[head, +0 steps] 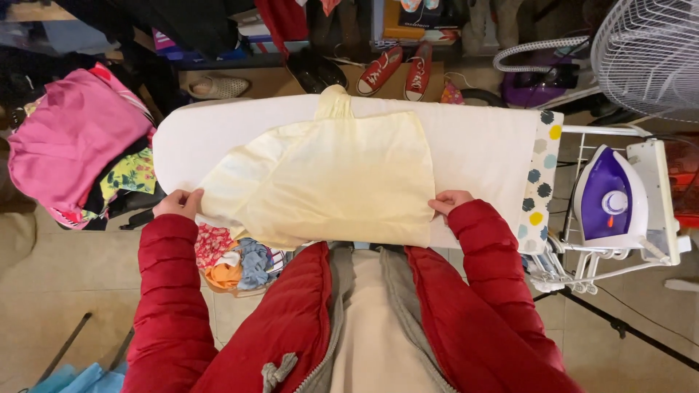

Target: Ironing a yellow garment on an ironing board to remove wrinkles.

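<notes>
A white-covered ironing board (480,145) runs across the middle, its right end trimmed with a dotted cloth. Off that end a wire rest (582,262) carries a purple and white iron (610,196). The floor (44,291) is pale beige tile. Beyond the board's far edge stand red sneakers (399,71), a pair of black shoes (314,71) and a beige shoe (217,87). A white fan (648,51) fills the top right corner. Left of the board, pink and patterned clothes (73,138) lie heaped.
</notes>
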